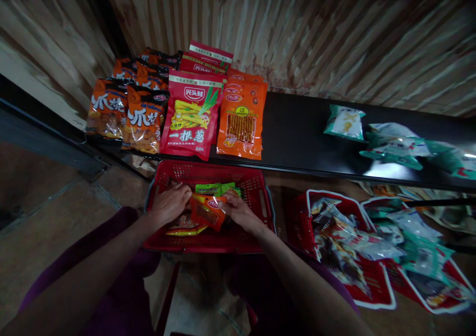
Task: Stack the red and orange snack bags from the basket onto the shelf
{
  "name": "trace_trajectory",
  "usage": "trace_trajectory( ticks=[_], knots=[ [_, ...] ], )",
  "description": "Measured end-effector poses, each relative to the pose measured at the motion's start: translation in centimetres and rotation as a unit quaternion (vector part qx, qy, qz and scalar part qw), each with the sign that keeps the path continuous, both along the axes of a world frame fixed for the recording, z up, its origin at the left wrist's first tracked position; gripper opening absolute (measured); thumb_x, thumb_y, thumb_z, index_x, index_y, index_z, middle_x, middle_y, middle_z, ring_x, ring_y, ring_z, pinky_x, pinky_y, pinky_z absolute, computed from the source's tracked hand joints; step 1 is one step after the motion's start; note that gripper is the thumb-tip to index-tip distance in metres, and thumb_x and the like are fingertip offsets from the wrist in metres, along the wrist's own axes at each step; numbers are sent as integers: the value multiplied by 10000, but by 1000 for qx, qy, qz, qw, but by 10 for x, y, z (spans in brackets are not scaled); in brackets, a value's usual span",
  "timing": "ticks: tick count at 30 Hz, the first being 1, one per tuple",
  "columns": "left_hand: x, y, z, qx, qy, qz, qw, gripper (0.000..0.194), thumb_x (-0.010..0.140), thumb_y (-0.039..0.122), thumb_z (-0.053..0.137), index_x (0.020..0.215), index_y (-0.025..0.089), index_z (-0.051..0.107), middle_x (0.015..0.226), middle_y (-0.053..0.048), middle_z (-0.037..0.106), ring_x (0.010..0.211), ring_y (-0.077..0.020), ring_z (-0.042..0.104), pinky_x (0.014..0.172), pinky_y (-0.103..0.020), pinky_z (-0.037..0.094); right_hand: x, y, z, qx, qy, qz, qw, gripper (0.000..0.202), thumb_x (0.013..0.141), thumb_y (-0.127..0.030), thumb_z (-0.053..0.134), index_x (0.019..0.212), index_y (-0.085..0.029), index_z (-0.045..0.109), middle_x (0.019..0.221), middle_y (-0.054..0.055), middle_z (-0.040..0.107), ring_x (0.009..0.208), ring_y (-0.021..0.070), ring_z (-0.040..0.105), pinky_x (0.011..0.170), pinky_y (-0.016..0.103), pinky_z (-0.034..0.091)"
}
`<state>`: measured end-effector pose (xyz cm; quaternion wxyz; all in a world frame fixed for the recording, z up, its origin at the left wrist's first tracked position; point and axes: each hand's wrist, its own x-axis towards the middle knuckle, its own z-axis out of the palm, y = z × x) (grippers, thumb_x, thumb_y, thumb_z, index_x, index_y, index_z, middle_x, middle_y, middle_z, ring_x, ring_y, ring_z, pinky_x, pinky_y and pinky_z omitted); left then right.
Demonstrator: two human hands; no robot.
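Observation:
An orange snack packet (208,211) is between my hands, over the red basket (208,244) in front of me. My right hand (240,212) pinches its right end. My left hand (173,204) is closed with its fingertips at the packet's left edge, partly hiding that side. Under and behind the packet, a green snack bag (215,187) and a yellow-edged bag (186,226) lie in the basket. The hands and the orange packet cover parts of them.
A black shelf (293,123) beyond the basket carries orange-and-black bags (143,118), red bags (193,113), orange packets (241,118) and green-white bags (394,145). Two more red baskets on the right hold silvery-brown bags (345,242) and teal bags (424,252). A pleated curtain (297,33) hangs behind.

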<state>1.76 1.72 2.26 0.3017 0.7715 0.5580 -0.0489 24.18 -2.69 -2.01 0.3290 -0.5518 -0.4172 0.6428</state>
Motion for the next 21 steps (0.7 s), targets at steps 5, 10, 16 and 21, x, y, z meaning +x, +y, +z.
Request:
trace_trajectory(
  ticks=[5, 10, 16, 21],
  knots=[
    [0, 6, -9, -109, -139, 160, 971, 375, 900, 356, 359, 1183, 181, 533, 1179, -83, 626, 1103, -214, 566, 955, -349, 406, 5, 6, 12, -51, 71, -48, 995, 391, 598, -515, 743, 683, -181, 556, 606, -41, 586, 517, 84, 491, 510, 210, 382],
    [12, 1, -8, -229, -367, 189, 882, 379, 809, 433, 510, 1073, 179, 607, 1127, -52, 666, 1098, -219, 573, 956, -339, 422, 16, 13, 20, -100, 128, -119, 979, 386, 536, -448, 806, 757, -181, 635, 716, -21, 676, 602, 115, 593, 609, 241, 458],
    [25, -6, -4, -321, -436, 214, 813, 412, 680, 377, 677, 1027, 159, 631, 1071, -69, 692, 1045, -238, 608, 932, -371, 451, 24, 19, 21, -129, 153, -150, 968, 387, 469, -383, 855, 737, -172, 671, 725, -9, 709, 631, 128, 632, 659, 252, 482],
    [32, -11, -11, -356, -413, 248, 801, 392, 646, 366, 692, 972, 153, 644, 998, -78, 709, 1012, -252, 625, 877, -374, 479, 33, 22, 10, -92, 125, -190, 969, 367, 473, -393, 849, 702, -174, 663, 688, -9, 702, 613, 133, 617, 649, 262, 481]
  ],
)
